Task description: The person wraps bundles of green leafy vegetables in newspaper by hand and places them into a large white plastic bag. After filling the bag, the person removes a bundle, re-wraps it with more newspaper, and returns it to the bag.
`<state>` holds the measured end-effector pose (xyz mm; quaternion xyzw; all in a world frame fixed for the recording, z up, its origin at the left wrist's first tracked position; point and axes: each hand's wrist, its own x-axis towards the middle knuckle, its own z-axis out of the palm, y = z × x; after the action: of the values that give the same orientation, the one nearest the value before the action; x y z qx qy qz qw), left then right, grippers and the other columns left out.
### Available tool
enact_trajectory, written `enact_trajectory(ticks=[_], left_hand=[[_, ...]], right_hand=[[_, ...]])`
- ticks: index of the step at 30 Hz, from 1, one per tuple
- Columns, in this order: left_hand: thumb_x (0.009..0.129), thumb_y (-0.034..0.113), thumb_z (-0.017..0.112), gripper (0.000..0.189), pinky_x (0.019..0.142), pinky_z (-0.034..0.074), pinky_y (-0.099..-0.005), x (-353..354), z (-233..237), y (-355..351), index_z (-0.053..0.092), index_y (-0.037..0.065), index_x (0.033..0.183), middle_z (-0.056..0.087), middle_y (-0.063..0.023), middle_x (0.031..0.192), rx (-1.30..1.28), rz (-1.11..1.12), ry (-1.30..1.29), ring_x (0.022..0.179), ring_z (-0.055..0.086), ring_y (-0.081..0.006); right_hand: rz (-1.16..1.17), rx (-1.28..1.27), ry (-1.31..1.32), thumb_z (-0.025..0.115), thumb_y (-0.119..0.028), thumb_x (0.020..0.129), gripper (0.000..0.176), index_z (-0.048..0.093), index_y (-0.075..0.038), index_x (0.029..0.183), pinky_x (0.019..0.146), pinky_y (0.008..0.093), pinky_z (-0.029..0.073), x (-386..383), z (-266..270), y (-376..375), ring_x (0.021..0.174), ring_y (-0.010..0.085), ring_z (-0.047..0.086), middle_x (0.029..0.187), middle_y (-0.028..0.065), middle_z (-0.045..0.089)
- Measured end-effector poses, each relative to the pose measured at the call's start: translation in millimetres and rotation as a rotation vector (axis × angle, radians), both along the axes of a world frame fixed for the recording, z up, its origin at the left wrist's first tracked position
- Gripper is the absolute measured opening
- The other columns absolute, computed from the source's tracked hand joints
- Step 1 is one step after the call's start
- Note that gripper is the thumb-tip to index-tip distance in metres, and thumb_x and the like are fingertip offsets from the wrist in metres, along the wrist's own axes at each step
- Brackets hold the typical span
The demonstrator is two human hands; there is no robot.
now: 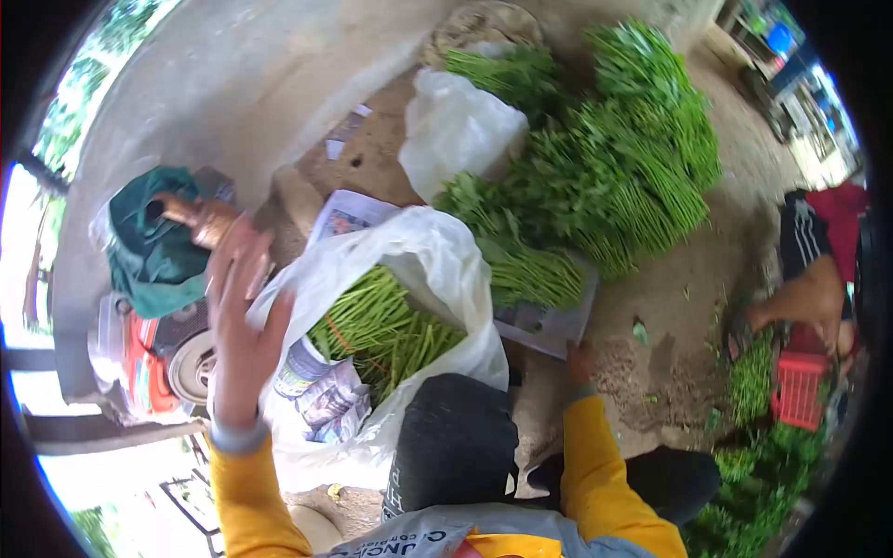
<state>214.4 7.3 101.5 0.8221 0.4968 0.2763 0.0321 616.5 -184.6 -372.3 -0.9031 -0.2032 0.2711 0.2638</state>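
Note:
My left hand (246,325) is raised with its fingers apart, over the left side of a white plastic sack (456,246). Nothing shows in it. Inside the sack's open mouth lie bundles of green stems (381,325), one tied with an orange band, beside crumpled newspaper (330,400). My right hand (581,363) is low, its fingers drawn together at the corner of a newspaper sheet (577,321). Whether it grips the sheet is hard to make out. Leafy bunches (530,274) rest on that sheet.
A large heap of leafy greens (642,158) and a white plastic bag (460,126) lie ahead by the wall. At left are a green cloth (153,246) and an orange device (149,372). Another person's hand (809,298) is near a red basket (800,386) at right.

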Motion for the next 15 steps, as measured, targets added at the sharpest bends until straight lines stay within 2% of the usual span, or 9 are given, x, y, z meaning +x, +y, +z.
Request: enact_trajectory(ticks=[2, 4, 5, 6, 8, 10, 12, 13, 15], left_hand=[[0.084, 0.015, 0.065, 0.041, 0.1, 0.039, -0.0408, 13, -9, 70, 0.056, 0.003, 0.122, 0.056, -0.0157, 0.126, 0.06, -0.116, 0.088, 0.122, 0.048, -0.034], [0.086, 0.018, 0.059, 0.031, 0.091, 0.046, -0.0409, 18, -53, 138, 0.059, 0.005, 0.115, 0.061, -0.02, 0.116, -0.18, -0.111, -0.018, 0.107, 0.058, -0.035], [0.084, 0.015, 0.06, 0.029, 0.087, 0.048, -0.0424, 8, -100, 185, 0.062, 0.006, 0.111, 0.062, -0.0216, 0.108, -0.293, -0.115, 0.01, 0.1, 0.061, -0.0358], [0.083, 0.017, 0.06, 0.029, 0.086, 0.048, -0.0409, 7, -134, 217, 0.063, 0.005, 0.109, 0.063, -0.0211, 0.105, -0.434, -0.021, 0.275, 0.1, 0.061, -0.0355], [0.083, 0.022, 0.059, 0.042, 0.091, 0.046, -0.0449, -18, -226, 249, 0.057, 0.009, 0.123, 0.059, -0.0207, 0.116, -0.472, 0.006, 0.357, 0.105, 0.059, -0.0369], [0.084, 0.02, 0.056, 0.056, 0.097, 0.039, -0.0576, -19, -292, 239, 0.042, 0.015, 0.137, 0.047, -0.0192, 0.135, -0.544, 0.16, 0.759, 0.118, 0.05, -0.04], [0.082, 0.026, 0.06, 0.069, 0.097, 0.029, -0.0696, -37, -394, 225, 0.03, 0.02, 0.144, 0.036, -0.0163, 0.144, -0.636, 0.307, 0.802, 0.13, 0.036, -0.042], [0.08, 0.03, 0.061, 0.073, 0.099, 0.028, -0.0688, -39, -417, 216, 0.029, 0.019, 0.145, 0.034, -0.0163, 0.145, -0.685, 0.33, 0.806, 0.132, 0.034, -0.0411], [0.077, 0.038, 0.064, 0.081, 0.101, 0.026, -0.0671, -31, -404, 214, 0.026, 0.018, 0.146, 0.03, -0.0162, 0.148, -0.7, 0.237, 0.758, 0.135, 0.029, -0.0392]], right_hand=[[0.129, 0.126, -0.042, 0.065, -0.029, 0.078, 0.041, 0.063, 0.004, 0.102, 0.074, 0.0449, 0.049, -1, 21, 3, 0.083, 0.0348, 0.064, 0.09, 0.022, 0.067], [0.159, 0.066, 0.003, 0.065, -0.027, 0.079, 0.041, 0.062, 0.006, 0.103, 0.07, 0.0419, 0.049, 16, -16, -4, 0.08, 0.0294, 0.064, 0.089, 0.0183, 0.067], [0.139, 0.127, 0.12, 0.065, -0.026, 0.08, 0.039, 0.062, 0.006, 0.102, 0.067, 0.0396, 0.05, 13, 4, 3, 0.077, 0.0264, 0.064, 0.086, 0.0162, 0.067], [0.116, 0.185, 0.24, 0.064, -0.025, 0.081, 0.038, 0.062, 0.006, 0.101, 0.064, 0.0373, 0.05, 9, 30, 6, 0.073, 0.0234, 0.063, 0.084, 0.0142, 0.067], [0.195, 0.219, 0.19, 0.064, -0.025, 0.082, 0.035, 0.063, 0.006, 0.099, 0.061, 0.0362, 0.049, 12, 35, 2, 0.068, 0.0216, 0.061, 0.079, 0.0117, 0.065], [0.232, 0.281, 0.155, 0.063, -0.025, 0.083, 0.033, 0.063, 0.005, 0.096, 0.056, 0.035, 0.048, 16, 14, -11, 0.063, 0.0193, 0.059, 0.074, 0.0093, 0.063], [0.235, 0.355, 0.125, 0.062, -0.025, 0.084, 0.03, 0.064, 0.004, 0.093, 0.051, 0.0335, 0.046, 23, -12, -30, 0.058, 0.0165, 0.056, 0.068, 0.0071, 0.061], [0.213, 0.27, 0.208, 0.062, -0.025, 0.084, 0.029, 0.065, 0.002, 0.092, 0.05, 0.0322, 0.045, 25, -5, -32, 0.057, 0.0148, 0.055, 0.067, 0.0063, 0.06], [0.17, 0.088, 0.388, 0.062, -0.026, 0.084, 0.026, 0.066, -0.001, 0.089, 0.047, 0.0295, 0.043, 24, 23, -41, 0.055, 0.0113, 0.053, 0.066, 0.0046, 0.058]])
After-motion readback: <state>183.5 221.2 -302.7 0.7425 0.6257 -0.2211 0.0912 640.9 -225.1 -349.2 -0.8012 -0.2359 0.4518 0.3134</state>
